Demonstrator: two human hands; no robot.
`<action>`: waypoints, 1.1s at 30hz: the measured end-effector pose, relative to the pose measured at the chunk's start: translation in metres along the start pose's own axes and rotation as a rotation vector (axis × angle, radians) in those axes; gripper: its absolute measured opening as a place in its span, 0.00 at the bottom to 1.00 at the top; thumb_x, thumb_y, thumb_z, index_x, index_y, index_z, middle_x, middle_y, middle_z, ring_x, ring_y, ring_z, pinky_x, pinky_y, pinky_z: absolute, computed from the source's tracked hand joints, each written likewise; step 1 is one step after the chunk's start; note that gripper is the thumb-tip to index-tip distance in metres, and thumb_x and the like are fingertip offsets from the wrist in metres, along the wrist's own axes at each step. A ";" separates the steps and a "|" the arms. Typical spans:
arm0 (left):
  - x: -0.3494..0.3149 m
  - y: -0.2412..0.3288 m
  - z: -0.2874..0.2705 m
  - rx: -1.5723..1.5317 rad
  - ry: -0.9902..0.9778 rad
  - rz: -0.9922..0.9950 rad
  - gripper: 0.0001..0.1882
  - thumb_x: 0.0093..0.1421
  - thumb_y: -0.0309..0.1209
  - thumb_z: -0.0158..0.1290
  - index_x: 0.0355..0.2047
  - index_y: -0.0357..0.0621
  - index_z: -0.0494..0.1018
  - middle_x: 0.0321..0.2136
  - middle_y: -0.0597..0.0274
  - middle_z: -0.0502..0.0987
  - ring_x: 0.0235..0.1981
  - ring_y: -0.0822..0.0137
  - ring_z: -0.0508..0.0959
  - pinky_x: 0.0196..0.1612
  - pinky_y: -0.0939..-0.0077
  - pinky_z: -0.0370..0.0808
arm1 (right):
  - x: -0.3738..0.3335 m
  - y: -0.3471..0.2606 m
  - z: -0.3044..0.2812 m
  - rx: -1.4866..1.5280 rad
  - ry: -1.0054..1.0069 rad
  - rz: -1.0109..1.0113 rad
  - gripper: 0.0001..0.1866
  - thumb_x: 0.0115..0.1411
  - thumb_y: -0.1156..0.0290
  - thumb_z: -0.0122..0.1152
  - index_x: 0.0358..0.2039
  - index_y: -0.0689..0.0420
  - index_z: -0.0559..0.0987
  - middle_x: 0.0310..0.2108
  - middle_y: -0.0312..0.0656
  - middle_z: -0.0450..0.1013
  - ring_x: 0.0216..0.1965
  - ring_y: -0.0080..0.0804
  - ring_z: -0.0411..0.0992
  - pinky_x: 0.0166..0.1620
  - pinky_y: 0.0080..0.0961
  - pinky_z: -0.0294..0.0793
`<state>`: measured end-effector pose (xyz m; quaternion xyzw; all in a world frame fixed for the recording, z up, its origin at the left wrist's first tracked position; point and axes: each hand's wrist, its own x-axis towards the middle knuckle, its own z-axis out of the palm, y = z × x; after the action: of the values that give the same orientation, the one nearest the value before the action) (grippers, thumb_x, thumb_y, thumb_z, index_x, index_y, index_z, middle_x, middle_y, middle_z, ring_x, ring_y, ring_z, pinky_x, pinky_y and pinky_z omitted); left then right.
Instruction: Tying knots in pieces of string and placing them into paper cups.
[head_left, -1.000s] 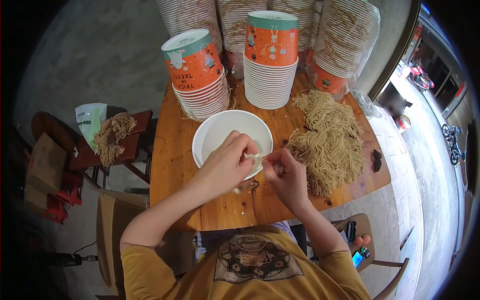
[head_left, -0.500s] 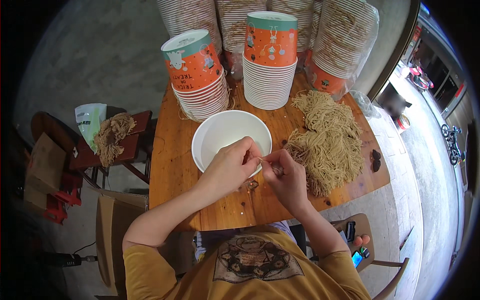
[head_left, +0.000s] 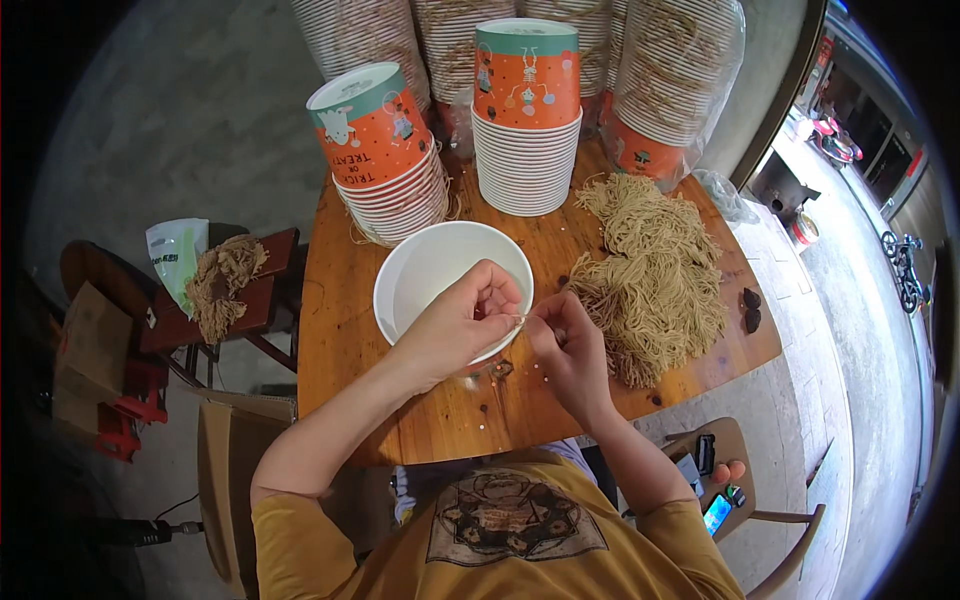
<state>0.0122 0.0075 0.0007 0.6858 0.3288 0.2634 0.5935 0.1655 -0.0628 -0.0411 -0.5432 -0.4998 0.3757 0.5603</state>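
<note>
A white paper bucket stands mouth up on the wooden table, in front of me. At its near right rim, my left hand and my right hand meet fingertip to fingertip. Both are closed in a pinch on what looks like a thin pale cord; most of it is hidden by the fingers. The left forearm crosses over the table edge, with the left hand covering part of the bucket's rim. Beside my right hand lies a big heap of tan cords.
Upside-down orange and green bucket stacks stand behind, one at left strung with cords, another in the middle. Bagged stacks line the back. A red-brown stool with more cords is at left, a chair at lower right.
My fingertips stay together by the bucket rim, while the left fingers have curled and lifted slightly. The whole view has shifted a little, moving the bucket and stacks slightly left in the picture.
</note>
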 end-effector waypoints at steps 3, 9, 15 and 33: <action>0.002 0.002 0.000 -0.048 -0.022 -0.033 0.09 0.58 0.21 0.53 0.37 0.44 0.66 0.30 0.73 0.67 0.32 0.81 0.66 0.39 0.87 0.66 | 0.002 0.006 -0.002 0.096 -0.021 0.022 0.09 0.60 0.70 0.57 0.32 0.62 0.69 0.21 0.32 0.67 0.24 0.12 0.63 0.27 0.14 0.64; 0.005 0.002 -0.001 -0.119 -0.016 -0.110 0.09 0.58 0.23 0.54 0.37 0.45 0.66 0.31 0.72 0.67 0.34 0.81 0.67 0.41 0.86 0.66 | 0.002 0.005 -0.001 -0.175 0.075 -0.127 0.09 0.58 0.69 0.60 0.35 0.57 0.71 0.21 0.37 0.69 0.22 0.21 0.68 0.27 0.18 0.67; 0.006 0.001 -0.001 -0.056 -0.013 -0.091 0.10 0.59 0.24 0.55 0.38 0.45 0.66 0.31 0.73 0.67 0.34 0.80 0.68 0.42 0.85 0.67 | 0.007 0.000 -0.003 -0.519 0.133 -0.503 0.07 0.55 0.70 0.60 0.34 0.55 0.74 0.24 0.39 0.74 0.23 0.35 0.74 0.25 0.27 0.72; 0.002 -0.004 0.002 0.204 -0.019 -0.055 0.07 0.63 0.27 0.44 0.41 0.40 0.65 0.30 0.65 0.68 0.32 0.74 0.69 0.38 0.79 0.69 | 0.013 0.015 -0.012 0.144 -0.043 -0.042 0.04 0.60 0.75 0.54 0.36 0.58 0.70 0.30 0.25 0.66 0.31 0.10 0.62 0.37 0.10 0.62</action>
<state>0.0139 0.0082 -0.0040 0.7356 0.3671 0.2056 0.5308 0.1816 -0.0513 -0.0530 -0.4826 -0.4948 0.4105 0.5948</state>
